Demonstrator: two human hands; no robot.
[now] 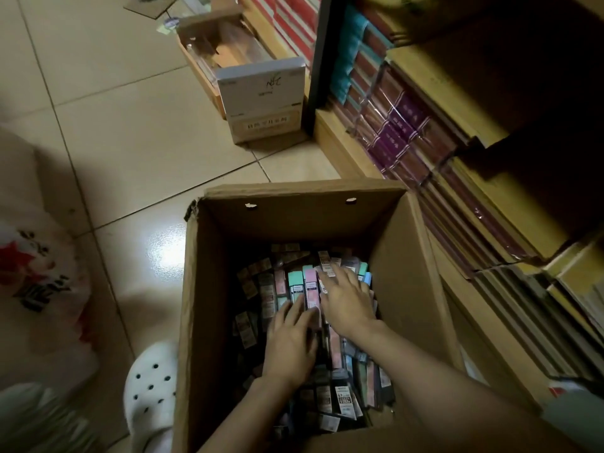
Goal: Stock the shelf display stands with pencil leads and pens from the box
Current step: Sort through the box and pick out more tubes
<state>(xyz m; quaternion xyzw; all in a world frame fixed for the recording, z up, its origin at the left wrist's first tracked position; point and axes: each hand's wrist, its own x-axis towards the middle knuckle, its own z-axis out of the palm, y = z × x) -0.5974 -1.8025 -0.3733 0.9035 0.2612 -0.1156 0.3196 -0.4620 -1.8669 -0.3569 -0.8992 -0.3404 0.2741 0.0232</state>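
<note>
Both our forearms reach down into the box [209, 289]. Our left hand [291, 346] and right hand [348, 300] lie flat, fingers spread, gripping nothing, on the lead packs [309, 286] heaped across its floor.

The white carton [261, 85] on the floor bears a handwritten mark like "NE" and a blurred label; package labels [345, 400] inside the cardboard box [192, 289] stay unreadable.

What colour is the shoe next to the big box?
White, with round holes. The shoe shows in the head view, left of the cardboard box.
</note>
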